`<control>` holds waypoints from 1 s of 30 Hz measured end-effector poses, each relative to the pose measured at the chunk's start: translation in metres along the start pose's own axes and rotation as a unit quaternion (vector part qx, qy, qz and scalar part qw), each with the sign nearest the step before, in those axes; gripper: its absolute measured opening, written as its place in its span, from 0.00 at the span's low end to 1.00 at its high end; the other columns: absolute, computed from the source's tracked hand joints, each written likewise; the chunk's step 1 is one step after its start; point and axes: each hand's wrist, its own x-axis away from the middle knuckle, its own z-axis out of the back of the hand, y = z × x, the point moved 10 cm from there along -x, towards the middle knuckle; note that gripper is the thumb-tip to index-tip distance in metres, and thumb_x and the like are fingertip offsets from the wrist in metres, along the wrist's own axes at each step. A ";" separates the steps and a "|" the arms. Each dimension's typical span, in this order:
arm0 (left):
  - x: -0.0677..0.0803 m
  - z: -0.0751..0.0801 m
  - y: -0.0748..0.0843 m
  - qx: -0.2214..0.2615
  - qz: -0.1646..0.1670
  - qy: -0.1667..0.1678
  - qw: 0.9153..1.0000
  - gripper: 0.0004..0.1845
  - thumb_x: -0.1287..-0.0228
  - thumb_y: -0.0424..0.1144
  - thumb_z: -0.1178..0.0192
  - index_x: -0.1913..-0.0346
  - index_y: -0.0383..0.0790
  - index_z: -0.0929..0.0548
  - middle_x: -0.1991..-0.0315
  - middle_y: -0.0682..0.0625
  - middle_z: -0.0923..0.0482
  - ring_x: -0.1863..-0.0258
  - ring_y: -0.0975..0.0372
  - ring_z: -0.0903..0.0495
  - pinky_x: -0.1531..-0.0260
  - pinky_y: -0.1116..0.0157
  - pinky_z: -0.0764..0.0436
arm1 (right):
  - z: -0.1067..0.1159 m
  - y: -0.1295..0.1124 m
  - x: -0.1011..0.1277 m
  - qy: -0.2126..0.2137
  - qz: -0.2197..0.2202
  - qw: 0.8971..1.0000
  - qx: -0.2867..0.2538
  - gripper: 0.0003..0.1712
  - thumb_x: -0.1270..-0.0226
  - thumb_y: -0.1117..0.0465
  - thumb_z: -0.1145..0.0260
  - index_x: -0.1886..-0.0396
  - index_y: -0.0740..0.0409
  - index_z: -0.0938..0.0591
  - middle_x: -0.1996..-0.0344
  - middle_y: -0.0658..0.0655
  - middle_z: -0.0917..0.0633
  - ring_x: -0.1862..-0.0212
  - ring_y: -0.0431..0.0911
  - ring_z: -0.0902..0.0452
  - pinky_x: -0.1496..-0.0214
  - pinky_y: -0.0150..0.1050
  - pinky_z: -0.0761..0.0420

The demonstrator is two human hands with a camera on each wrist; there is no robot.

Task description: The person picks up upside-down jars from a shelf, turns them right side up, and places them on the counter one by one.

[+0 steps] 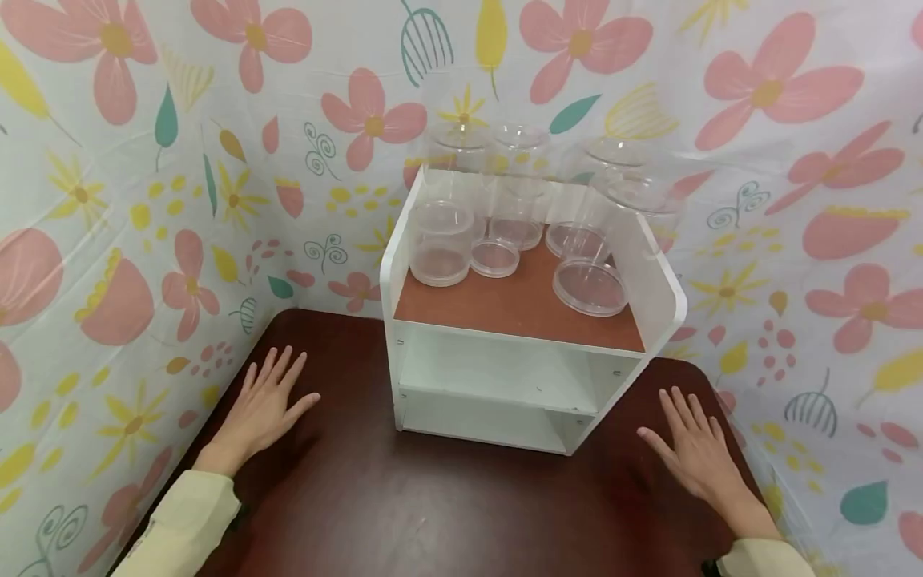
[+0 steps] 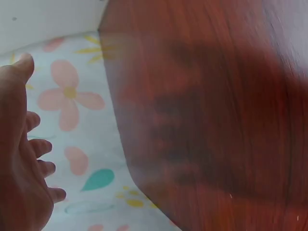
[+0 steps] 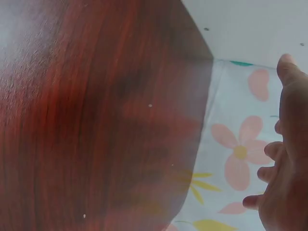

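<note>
My left hand point(image 1: 263, 405) is held over the left side of the dark wooden table point(image 1: 404, 513), palm down with its fingers spread. On the opposite side my right hand point(image 1: 695, 449) is likewise stretched out, fingers straight. Neither holds anything. Between them stands a white shelf unit point(image 1: 497, 373) with a brown top board. Several clear plastic jars are on that board: one jar point(image 1: 441, 244) at the left, another point(image 1: 591, 276) at the front right, others behind. The left wrist view shows the left hand point(image 2: 21, 144) above the table surface, and the right wrist view shows the right hand point(image 3: 288, 149) similarly.
A floral cloth point(image 1: 375, 128) hangs behind the table and along both sides. The shelf unit has raised side panels point(image 1: 667, 288) and two lower compartments. Its back and the rear jars are close to the cloth.
</note>
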 end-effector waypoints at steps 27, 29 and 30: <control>-0.026 0.031 0.119 0.298 -0.059 0.094 0.948 0.33 0.19 0.46 0.45 0.19 0.41 0.40 0.22 0.42 0.38 0.30 0.43 0.29 0.34 0.44 0.30 | 0.109 -0.049 0.012 0.205 0.023 0.942 -0.265 0.26 0.16 0.65 0.49 0.23 0.62 0.32 0.38 0.35 0.23 0.41 0.25 0.29 0.45 0.17 0.34; -0.029 0.030 0.125 0.308 -0.063 0.087 0.945 0.34 0.20 0.46 0.45 0.19 0.40 0.41 0.22 0.42 0.38 0.29 0.44 0.31 0.33 0.44 0.30 | 0.119 -0.052 0.012 0.211 0.026 0.937 -0.275 0.26 0.16 0.66 0.49 0.23 0.63 0.31 0.39 0.32 0.23 0.44 0.25 0.27 0.45 0.18 0.32; -0.031 0.030 0.129 0.314 -0.066 0.083 0.943 0.34 0.20 0.46 0.44 0.19 0.40 0.41 0.22 0.42 0.39 0.28 0.44 0.32 0.33 0.44 0.30 | 0.124 -0.054 0.012 0.214 0.027 0.936 -0.279 0.25 0.16 0.66 0.49 0.24 0.63 0.31 0.40 0.32 0.23 0.45 0.25 0.26 0.45 0.18 0.32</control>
